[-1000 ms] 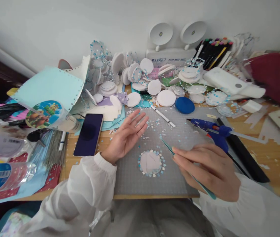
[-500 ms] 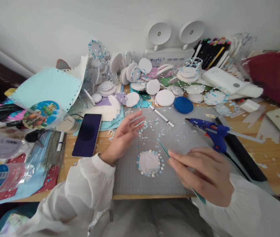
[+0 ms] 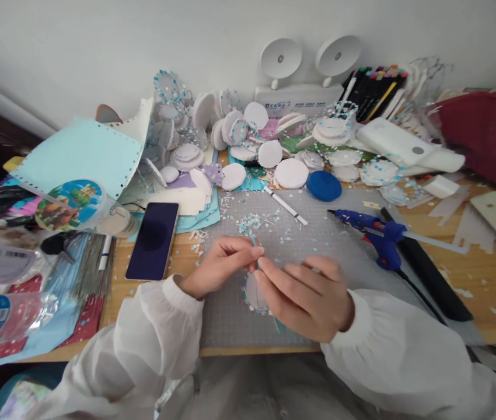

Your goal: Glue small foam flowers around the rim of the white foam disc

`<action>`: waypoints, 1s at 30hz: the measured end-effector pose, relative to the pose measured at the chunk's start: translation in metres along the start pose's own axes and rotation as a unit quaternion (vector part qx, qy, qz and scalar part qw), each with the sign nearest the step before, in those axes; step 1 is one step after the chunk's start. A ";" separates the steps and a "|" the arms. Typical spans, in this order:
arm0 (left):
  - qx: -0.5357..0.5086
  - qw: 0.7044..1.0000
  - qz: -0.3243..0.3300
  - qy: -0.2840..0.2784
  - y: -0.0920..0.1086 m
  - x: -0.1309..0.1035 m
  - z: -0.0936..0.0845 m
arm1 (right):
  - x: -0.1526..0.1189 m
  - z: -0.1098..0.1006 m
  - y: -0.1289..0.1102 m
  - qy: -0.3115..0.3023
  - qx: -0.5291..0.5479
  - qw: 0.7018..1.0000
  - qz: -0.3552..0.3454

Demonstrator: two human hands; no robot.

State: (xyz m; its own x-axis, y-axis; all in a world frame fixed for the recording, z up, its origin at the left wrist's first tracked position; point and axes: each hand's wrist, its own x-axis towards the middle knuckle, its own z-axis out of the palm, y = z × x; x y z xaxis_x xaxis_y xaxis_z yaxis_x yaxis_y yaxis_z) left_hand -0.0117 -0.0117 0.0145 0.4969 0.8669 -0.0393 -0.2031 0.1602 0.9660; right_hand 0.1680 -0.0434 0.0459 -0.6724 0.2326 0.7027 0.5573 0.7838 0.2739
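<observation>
My right hand (image 3: 304, 294) is closed round a thin teal pair of tweezers (image 3: 254, 240), whose tip points up and away from me. My left hand (image 3: 226, 262) pinches at that tip, thumb and forefinger together; any small piece between them is hidden. The two hands meet above a round white disc (image 3: 255, 290) edged with small blue and white flower-shaped bits. The right hand covers much of this disc, which lies on the grey cutting mat (image 3: 230, 326). Loose blue and white bits (image 3: 250, 223) are scattered beyond the hands.
A blue glue gun (image 3: 368, 230) lies to the right, beside a long black bar (image 3: 432, 271). A white pen (image 3: 286, 206) and a blue round lid (image 3: 324, 185) lie ahead. The phone (image 3: 152, 241) is on the left. Several white discs (image 3: 292, 173) crowd the back.
My left hand has gone from open, with fingers spread, to a pinch. My right hand has moved left with the tweezers, bringing their tip to the left fingers and covering part of the disc.
</observation>
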 end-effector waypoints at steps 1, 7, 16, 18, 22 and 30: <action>-0.021 1.000 -0.010 0.011 0.000 0.000 0.001 | 0.000 0.002 0.000 -0.007 0.004 1.000 0.010; -0.082 0.994 -0.013 0.067 0.000 0.008 -0.002 | -0.012 -0.002 0.001 -0.045 0.153 0.965 0.207; -0.124 0.991 -0.022 0.050 -0.006 0.014 -0.008 | -0.052 -0.015 -0.020 -0.238 0.431 0.667 0.560; -0.125 0.991 -0.019 0.047 -0.005 0.015 -0.007 | -0.052 -0.017 -0.023 -0.235 0.463 0.642 0.564; -0.105 0.993 -0.021 0.059 -0.005 0.015 -0.007 | -0.048 -0.023 -0.015 -0.180 0.488 0.626 0.582; -0.002 0.997 -0.033 0.068 -0.004 0.013 -0.008 | -0.050 -0.020 -0.011 -0.213 0.430 0.683 0.551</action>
State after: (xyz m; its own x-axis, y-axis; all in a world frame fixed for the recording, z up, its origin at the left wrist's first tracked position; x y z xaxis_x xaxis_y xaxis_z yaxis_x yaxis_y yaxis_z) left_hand -0.0113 0.0026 0.0085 0.3900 0.9107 -0.1364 -0.1772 0.2196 0.9594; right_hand 0.2047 -0.0752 0.0209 -0.2588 0.9567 -0.1333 0.4704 0.0043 -0.8824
